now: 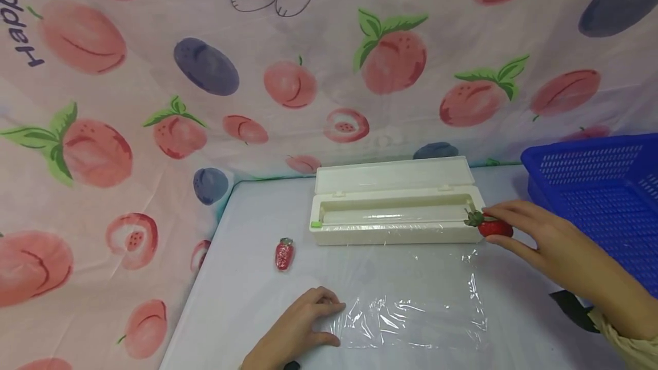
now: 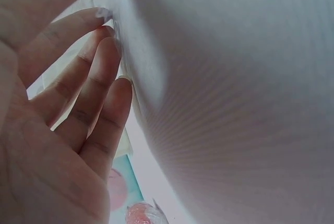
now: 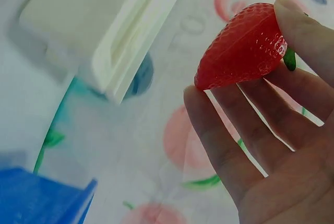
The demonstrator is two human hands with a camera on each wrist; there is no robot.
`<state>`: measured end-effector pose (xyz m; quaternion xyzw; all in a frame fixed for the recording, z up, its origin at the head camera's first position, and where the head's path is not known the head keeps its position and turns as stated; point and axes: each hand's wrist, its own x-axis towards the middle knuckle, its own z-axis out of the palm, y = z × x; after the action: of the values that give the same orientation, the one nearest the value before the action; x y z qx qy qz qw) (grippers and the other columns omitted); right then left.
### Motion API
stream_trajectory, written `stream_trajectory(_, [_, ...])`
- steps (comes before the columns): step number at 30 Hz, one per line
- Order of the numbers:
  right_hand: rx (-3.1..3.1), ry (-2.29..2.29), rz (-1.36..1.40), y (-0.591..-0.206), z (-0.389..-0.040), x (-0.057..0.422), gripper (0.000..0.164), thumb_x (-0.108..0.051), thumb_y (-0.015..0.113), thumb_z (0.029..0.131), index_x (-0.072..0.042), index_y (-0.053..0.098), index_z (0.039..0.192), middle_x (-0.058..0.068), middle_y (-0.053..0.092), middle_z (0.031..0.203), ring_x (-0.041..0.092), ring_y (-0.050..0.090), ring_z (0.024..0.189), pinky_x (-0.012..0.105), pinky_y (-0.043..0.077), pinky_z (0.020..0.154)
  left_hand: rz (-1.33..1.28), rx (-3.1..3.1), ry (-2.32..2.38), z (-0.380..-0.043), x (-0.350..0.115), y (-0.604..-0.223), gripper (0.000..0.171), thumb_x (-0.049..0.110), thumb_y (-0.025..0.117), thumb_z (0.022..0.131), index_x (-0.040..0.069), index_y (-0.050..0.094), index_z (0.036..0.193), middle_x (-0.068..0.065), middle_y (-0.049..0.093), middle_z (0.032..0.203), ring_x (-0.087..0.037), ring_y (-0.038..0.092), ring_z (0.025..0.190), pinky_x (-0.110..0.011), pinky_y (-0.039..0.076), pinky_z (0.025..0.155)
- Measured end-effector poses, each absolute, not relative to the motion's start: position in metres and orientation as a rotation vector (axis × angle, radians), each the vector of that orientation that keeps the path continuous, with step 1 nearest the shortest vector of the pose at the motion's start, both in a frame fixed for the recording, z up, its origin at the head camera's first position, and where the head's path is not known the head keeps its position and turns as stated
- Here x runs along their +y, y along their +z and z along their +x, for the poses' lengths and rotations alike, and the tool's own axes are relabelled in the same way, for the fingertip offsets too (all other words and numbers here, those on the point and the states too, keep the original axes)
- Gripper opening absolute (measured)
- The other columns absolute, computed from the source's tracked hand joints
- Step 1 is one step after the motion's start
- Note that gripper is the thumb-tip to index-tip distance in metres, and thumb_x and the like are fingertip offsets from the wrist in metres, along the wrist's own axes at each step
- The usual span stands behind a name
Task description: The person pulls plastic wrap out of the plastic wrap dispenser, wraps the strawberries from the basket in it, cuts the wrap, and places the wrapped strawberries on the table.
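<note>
My right hand (image 1: pixel 534 236) pinches a red strawberry (image 1: pixel 496 227) with a green leafy top, held by the right front corner of a white cling film box (image 1: pixel 396 237). Thumb and fingertips grip the strawberry (image 3: pixel 242 46) in the right wrist view. From the box, whose lid stands up at the back, a sheet of clear cling film (image 1: pixel 411 296) stretches over the table toward me. My left hand (image 1: pixel 295 327) rests at the film's left edge, thumb and fingers apart. In the left wrist view its fingers (image 2: pixel 99 83) are nearly straight, tips against the table.
A strawberry wrapped in film (image 1: pixel 284 254) lies on the white table (image 1: pixel 241 301), left of the box. At the right stands a blue plastic basket (image 1: pixel 545 181). A fruit-print cloth (image 1: pixel 319 33) hangs behind the table.
</note>
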<state>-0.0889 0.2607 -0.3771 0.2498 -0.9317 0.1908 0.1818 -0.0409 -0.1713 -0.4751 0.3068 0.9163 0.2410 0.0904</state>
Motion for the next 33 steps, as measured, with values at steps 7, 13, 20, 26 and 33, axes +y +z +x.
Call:
stream_trajectory(7, [-2.547, 0.576, 0.829, -0.386, -0.080, 0.232, 0.051, -0.016, 0.087, 0.070, -0.014, 0.070, 0.117, -0.004, 0.066, 0.108, 0.014, 0.064, 0.091, -0.002, 0.039, 0.087, 0.901, 2.714, 0.709, -0.040, -0.171, -0.475, 0.055, 0.031, 0.087, 0.073, 0.013, 0.071, 0.123, 0.010, 0.059, 0.114, -0.005, 0.054, 0.104, -0.025, 0.049, 0.096])
stream_trajectory(13, [-2.482, 0.643, 0.919, -0.391, -0.075, 0.209, 0.043, -0.025, 0.086, 0.074, -0.018, 0.070, 0.114, -0.011, 0.064, 0.108, 0.007, 0.063, 0.091, 0.006, 0.046, 0.083, 0.894, 2.720, 0.703, -0.041, -0.170, -0.475, 0.055, 0.031, 0.087, 0.074, 0.013, 0.071, 0.123, 0.010, 0.059, 0.115, -0.005, 0.054, 0.104, -0.024, 0.049, 0.096])
stream_trajectory(20, [-2.551, 0.681, 0.988, -0.402, -0.064, 0.181, 0.040, -0.025, 0.087, 0.074, -0.018, 0.072, 0.111, -0.010, 0.063, 0.108, 0.004, 0.060, 0.090, 0.021, 0.057, 0.072, 0.940, 2.739, 0.701, -0.039, -0.172, -0.476, 0.054, 0.031, 0.087, 0.073, 0.012, 0.072, 0.122, 0.009, 0.059, 0.114, -0.006, 0.055, 0.105, -0.025, 0.049, 0.096])
stream_trajectory(26, [-2.701, 0.686, 1.061, -0.418, -0.060, 0.162, 0.037, -0.029, 0.084, 0.078, -0.016, 0.071, 0.110, -0.009, 0.063, 0.105, 0.005, 0.059, 0.090, 0.029, 0.059, 0.076, 0.921, 2.731, 0.703, -0.039, -0.172, -0.476, 0.054, 0.031, 0.087, 0.074, 0.013, 0.071, 0.123, 0.010, 0.059, 0.115, -0.006, 0.054, 0.105, -0.025, 0.049, 0.096])
stream_trajectory(33, [-2.810, 0.731, 1.098, -0.432, -0.056, 0.145, 0.032, -0.033, 0.081, 0.082, -0.016, 0.071, 0.107, -0.009, 0.062, 0.100, 0.003, 0.056, 0.085, 0.026, 0.058, 0.075, 0.906, 2.716, 0.709, -0.040, -0.172, -0.475, 0.054, 0.033, 0.086, 0.076, 0.014, 0.071, 0.124, 0.010, 0.059, 0.116, -0.006, 0.054, 0.105, -0.026, 0.050, 0.096])
